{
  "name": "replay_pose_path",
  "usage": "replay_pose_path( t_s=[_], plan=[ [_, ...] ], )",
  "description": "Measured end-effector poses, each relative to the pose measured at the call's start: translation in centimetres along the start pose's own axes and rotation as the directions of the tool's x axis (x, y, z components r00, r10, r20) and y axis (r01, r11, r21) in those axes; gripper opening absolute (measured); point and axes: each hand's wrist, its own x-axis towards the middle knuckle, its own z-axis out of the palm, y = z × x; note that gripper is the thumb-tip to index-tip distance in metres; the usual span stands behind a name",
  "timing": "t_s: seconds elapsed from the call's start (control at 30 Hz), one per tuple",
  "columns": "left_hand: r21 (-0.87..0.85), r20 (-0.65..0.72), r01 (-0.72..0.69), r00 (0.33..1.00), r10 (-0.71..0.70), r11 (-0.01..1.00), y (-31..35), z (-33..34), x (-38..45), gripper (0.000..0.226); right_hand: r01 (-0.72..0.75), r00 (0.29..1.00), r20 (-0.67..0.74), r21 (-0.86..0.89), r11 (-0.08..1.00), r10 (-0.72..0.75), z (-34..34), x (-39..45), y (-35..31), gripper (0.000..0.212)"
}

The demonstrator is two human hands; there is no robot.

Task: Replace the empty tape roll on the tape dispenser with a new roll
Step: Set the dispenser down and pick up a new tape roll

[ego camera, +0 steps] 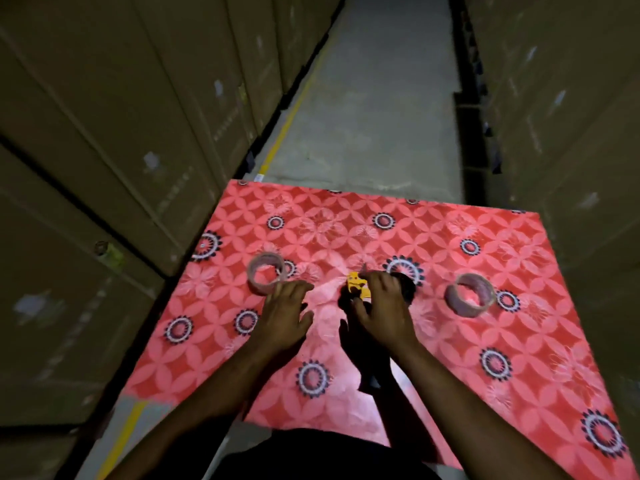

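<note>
A yellow and black tape dispenser [356, 284] lies at the middle of the red patterned table [450, 341]. My right hand [382, 308] covers most of it, fingers curled round its body. One tape roll [266, 273] stands left of the dispenser, another tape roll [470, 295] lies to the right. My left hand [285, 315] hovers just in front of the left roll with fingers spread, holding nothing; the fingertips are close to the roll's near rim.
Tall stacks of brown cardboard boxes [104, 168] wall in both sides of a narrow aisle. A grey concrete floor [374, 109] with a yellow line runs ahead beyond the table's far edge.
</note>
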Motion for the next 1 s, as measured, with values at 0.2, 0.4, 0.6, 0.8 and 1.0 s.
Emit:
replay_pose_path(
  t_s=[0.2, 0.4, 0.6, 0.8, 1.0],
  plan=[
    [0.074, -0.049, 0.075, 0.996, -0.071, 0.994, -6.1, -3.3, -1.1, 0.048, 0.176, 0.966, 0.202, -0.063, 0.982, -0.160, 5.1, 2.5, -6.3, 0.048],
    [0.104, -0.002, 0.064, 0.998, -0.065, 0.993, -9.3, -4.3, 0.8, 0.044, 0.196, 0.948, 0.266, -0.049, 0.979, -0.176, 8.7, 3.1, -9.6, 0.041],
    [0.164, -0.011, -0.036, 0.999, 0.039, 0.986, -10.1, -3.9, 3.5, 0.010, 0.154, 0.957, 0.259, -0.058, 0.986, -0.134, 9.1, 3.1, -10.3, 0.042],
    [0.020, -0.071, -0.036, 0.997, 0.038, 0.999, -9.2, -2.6, 4.9, 0.014, 0.014, 0.971, 0.239, 0.009, 1.000, -0.016, 7.7, 2.6, -9.4, 0.049],
    [-0.796, 0.100, 0.251, 0.952, -0.290, 0.551, -3.5, -1.9, 3.4, 0.021, -0.234, 0.972, 0.086, 0.339, 0.911, 0.217, 4.9, 2.3, -8.4, 0.036]
  ],
)
